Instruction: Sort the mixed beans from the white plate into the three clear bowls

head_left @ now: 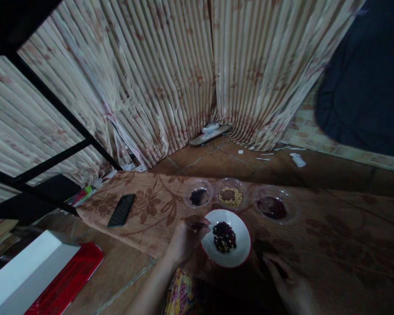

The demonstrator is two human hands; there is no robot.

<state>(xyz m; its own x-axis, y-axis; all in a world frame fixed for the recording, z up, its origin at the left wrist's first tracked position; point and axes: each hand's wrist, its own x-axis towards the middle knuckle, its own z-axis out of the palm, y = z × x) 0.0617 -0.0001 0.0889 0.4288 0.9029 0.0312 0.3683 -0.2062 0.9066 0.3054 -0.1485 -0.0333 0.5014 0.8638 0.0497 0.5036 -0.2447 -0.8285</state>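
A white bowl (241, 251) with a red rim sits on a patterned brown cloth (331, 245) and holds a heap of mixed dark and pale beans (223, 236). My left hand (185, 238) is closed on a thin metal tool (203, 226), perhaps tweezers, whose tip reaches the bowl's left edge. My right hand (289, 282) rests on the cloth to the right of the bowl, fingers spread and empty. Behind the bowl stand three clear dishes: one with black beans (198, 196), one with yellow beans (230, 197), one with dark red beans (272, 207).
A black phone (121, 210) lies on the cloth's left part. Striped curtains (157, 83) hang behind, with a sandal (210, 133) at their foot. A black metal frame (57, 131) stands left, a white and red box (42, 275) at lower left, a dark shape (367, 83) on the right.
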